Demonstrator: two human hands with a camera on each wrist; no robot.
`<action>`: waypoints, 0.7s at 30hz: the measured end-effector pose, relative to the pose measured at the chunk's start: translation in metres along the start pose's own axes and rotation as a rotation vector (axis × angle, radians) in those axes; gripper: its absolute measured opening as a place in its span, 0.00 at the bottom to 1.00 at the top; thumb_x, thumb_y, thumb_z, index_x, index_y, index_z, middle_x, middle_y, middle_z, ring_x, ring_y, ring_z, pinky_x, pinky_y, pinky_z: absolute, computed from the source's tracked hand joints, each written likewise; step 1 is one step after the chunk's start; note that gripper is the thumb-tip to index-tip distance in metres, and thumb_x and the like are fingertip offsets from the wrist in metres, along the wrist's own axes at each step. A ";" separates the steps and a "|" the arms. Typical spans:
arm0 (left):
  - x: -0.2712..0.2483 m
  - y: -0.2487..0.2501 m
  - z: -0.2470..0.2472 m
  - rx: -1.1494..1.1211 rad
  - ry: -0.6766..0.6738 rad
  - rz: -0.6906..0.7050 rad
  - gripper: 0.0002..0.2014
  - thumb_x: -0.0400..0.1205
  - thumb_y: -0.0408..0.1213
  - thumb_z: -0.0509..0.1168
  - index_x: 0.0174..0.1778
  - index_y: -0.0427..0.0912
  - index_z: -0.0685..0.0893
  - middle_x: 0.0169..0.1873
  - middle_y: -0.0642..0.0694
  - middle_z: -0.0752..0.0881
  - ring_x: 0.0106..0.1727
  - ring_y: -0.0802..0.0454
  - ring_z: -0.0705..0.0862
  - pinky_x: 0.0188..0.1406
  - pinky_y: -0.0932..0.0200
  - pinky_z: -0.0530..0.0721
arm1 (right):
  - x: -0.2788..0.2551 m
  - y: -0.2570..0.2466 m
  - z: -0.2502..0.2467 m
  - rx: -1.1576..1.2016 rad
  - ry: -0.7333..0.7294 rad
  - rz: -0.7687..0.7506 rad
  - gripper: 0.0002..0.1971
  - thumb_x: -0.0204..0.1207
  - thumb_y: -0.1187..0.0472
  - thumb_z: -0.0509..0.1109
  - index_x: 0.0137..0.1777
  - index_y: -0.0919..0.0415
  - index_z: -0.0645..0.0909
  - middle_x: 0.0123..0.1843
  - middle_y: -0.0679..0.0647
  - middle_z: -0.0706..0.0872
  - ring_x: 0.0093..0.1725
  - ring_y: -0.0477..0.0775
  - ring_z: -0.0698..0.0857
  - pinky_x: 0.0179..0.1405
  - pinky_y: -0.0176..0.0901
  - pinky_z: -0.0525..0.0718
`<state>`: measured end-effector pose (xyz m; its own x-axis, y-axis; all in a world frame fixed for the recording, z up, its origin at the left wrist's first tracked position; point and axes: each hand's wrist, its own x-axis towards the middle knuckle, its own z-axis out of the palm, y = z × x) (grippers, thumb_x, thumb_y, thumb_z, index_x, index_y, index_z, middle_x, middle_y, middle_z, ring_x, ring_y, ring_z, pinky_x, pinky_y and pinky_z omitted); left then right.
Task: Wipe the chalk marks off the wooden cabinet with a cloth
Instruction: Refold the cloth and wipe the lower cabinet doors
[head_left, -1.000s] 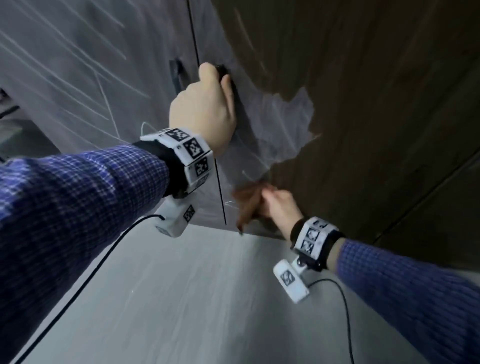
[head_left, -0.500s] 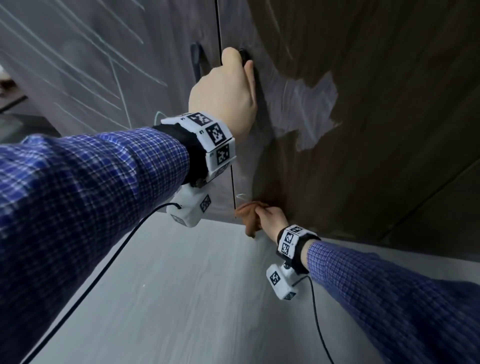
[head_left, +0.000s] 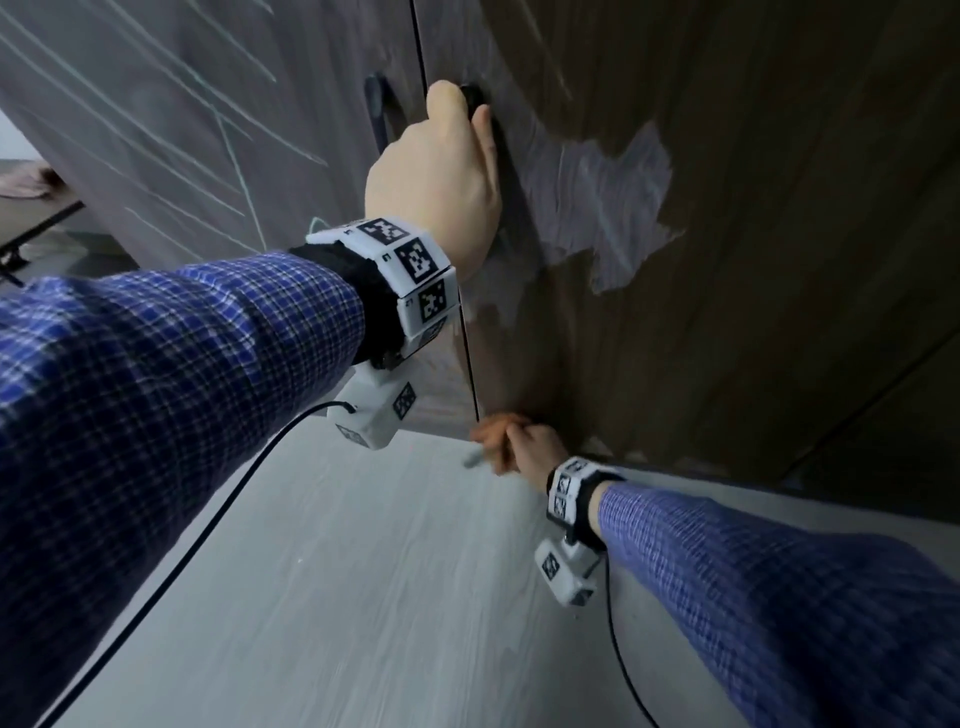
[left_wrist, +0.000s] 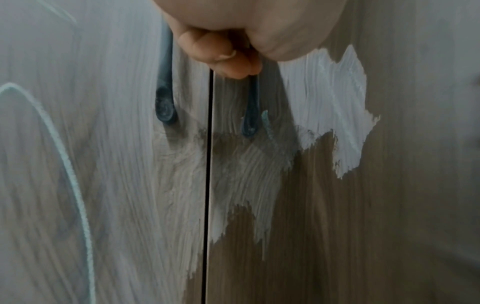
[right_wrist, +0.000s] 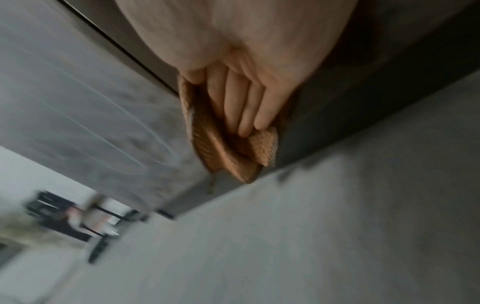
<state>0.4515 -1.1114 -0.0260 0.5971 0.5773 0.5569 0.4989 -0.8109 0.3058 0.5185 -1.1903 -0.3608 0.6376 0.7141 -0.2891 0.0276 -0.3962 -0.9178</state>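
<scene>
As L hand (head_left: 434, 179) grips handle (left_wrist: 250, 118), R hand (head_left: 531, 448) w/ cloth (right_wrist: 221, 153) slid lower.

No text or number can be read.

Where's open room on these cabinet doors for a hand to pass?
Free: the left door, left of the left handle; the right door, right of the chalk smear; the floor under both arms. Crowded: the seam, where the left hand grips the right handle and the right hand holds the cloth low.
</scene>
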 end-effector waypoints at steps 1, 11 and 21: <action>0.000 0.001 -0.001 0.000 -0.012 -0.004 0.18 0.93 0.47 0.45 0.62 0.37 0.71 0.33 0.48 0.72 0.35 0.39 0.73 0.36 0.49 0.67 | 0.003 0.011 -0.001 -0.045 -0.014 0.032 0.23 0.76 0.47 0.55 0.29 0.54 0.86 0.46 0.61 0.93 0.45 0.68 0.90 0.43 0.63 0.90; -0.002 0.001 -0.003 0.018 -0.037 -0.011 0.18 0.93 0.47 0.44 0.63 0.37 0.71 0.41 0.44 0.74 0.38 0.39 0.72 0.39 0.48 0.67 | -0.044 0.028 -0.120 -0.105 0.051 0.080 0.22 0.80 0.43 0.64 0.50 0.60 0.91 0.45 0.58 0.93 0.48 0.64 0.92 0.54 0.61 0.90; 0.000 0.003 -0.004 -0.002 -0.005 -0.010 0.17 0.93 0.47 0.45 0.59 0.37 0.71 0.36 0.43 0.74 0.35 0.40 0.71 0.37 0.48 0.67 | -0.088 -0.006 -0.138 -0.230 0.094 0.056 0.19 0.82 0.61 0.62 0.37 0.50 0.93 0.35 0.41 0.92 0.36 0.38 0.88 0.36 0.32 0.82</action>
<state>0.4507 -1.1141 -0.0215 0.5950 0.5858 0.5502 0.5033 -0.8054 0.3131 0.5687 -1.3305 -0.2923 0.7117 0.6344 -0.3016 0.1578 -0.5627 -0.8114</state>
